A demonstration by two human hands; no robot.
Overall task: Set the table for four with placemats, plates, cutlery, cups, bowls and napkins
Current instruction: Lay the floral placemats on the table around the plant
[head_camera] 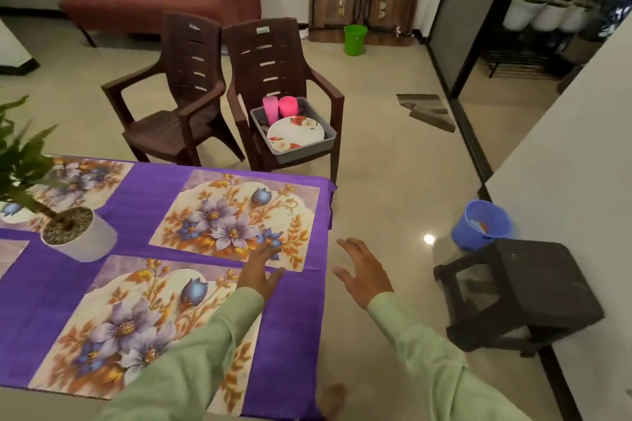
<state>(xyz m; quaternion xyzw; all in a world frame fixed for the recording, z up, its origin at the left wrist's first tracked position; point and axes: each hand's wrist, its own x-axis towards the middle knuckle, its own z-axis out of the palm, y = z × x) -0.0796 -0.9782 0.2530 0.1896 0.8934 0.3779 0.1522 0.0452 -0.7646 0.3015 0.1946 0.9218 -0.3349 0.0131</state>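
The left hand point(261, 267) is lying low over the near corner of the far-right placemat point(236, 215), its fingers straight and close together; whether they are pressing the mat or only skimming it I cannot tell. The right hand point(364, 272) is hanging in the air past the table point(297, 318) edge, above the floor point(393, 181), with its fingers spread and holding nothing. The near placemat point(136, 318) is lying just in front of the first, and two more are showing at the left, so the mats are probably done. The plates point(295, 133) and pink cups point(278, 106) are waiting in the grey tub point(301, 150) on a chair point(273, 58) well apart from the table. The trouble is likely waiting there. The tub is sitting skewed on the seat, and the top plate is lying at a slant, so a one-handed pull may be tipping plates out or toppling the upright cups. Closer in, the mat under the left hand is sitting near the table's right edge on a purple cloth point(147, 205) that looks slick, so a sideways push may be sliding the mat toward the drop or rucking the cloth. The potted plant point(78, 236) is standing between the mats, where a sleeve reaching across may be catching its leaves.
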